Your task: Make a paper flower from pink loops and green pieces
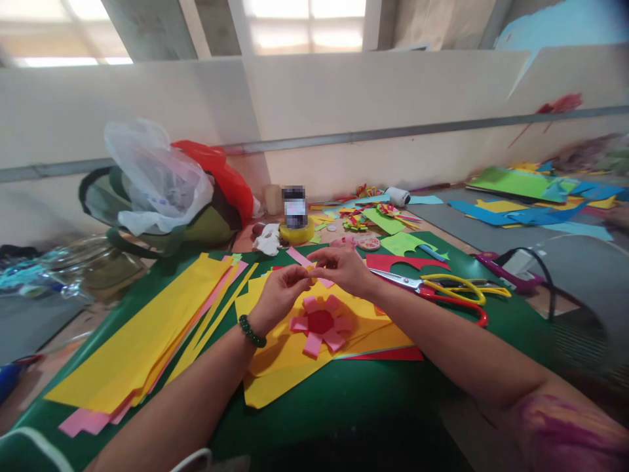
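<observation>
My left hand (285,292), with a green bead bracelet (252,333) on its wrist, and my right hand (343,267) meet fingertip to fingertip above the table. Both are closed in a pinch; whatever small piece sits between them is mostly hidden. A pink paper strip (297,256) runs behind the fingertips, and I cannot tell whether it is held. Just below my hands lies a paper flower (320,322) with a red round centre and pink folded petals. It rests on a pile of yellow paper sheets (275,383). Scissors with red handles (457,303) lie beside my right forearm.
Long yellow strips (142,334) lie left on the green table cover (358,400). Yellow-handled scissors (479,288) lie right, near a purple tool (511,272). Tape (297,235), paper scraps (403,244) and a bag (211,219) are farther back.
</observation>
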Motion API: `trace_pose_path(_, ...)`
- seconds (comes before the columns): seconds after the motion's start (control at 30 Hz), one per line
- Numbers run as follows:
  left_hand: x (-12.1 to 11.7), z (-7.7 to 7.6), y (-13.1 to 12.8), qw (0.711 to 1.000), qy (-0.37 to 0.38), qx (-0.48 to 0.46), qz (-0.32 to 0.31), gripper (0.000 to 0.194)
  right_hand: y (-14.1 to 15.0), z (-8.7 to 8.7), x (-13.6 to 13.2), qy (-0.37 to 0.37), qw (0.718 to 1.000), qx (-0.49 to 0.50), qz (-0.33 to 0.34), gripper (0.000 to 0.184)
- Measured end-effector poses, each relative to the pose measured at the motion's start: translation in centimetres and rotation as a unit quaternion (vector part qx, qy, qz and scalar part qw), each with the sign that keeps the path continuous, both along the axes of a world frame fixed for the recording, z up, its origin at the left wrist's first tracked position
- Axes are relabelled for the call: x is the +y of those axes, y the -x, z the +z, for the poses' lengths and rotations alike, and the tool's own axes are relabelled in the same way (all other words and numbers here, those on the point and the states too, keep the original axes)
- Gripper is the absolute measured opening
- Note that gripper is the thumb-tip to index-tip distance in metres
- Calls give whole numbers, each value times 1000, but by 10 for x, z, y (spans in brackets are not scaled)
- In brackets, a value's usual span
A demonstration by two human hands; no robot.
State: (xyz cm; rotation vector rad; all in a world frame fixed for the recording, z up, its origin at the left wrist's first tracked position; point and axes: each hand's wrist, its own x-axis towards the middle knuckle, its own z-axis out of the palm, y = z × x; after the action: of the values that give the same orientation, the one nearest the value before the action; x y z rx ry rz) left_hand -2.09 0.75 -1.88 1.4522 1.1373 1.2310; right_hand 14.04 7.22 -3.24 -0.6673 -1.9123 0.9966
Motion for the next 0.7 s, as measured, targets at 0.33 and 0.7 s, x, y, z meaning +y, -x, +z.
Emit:
trace_pose_path(0.33, 0, 0, 0, 999, -21, 41, 12, 8, -1, 3, 1, 39, 999, 1, 17, 37)
trace_pose_path(0.7, -2, 1, 0, 1000, 20, -13, 17, 17, 0, 3, 0, 92, 995, 21, 31, 40)
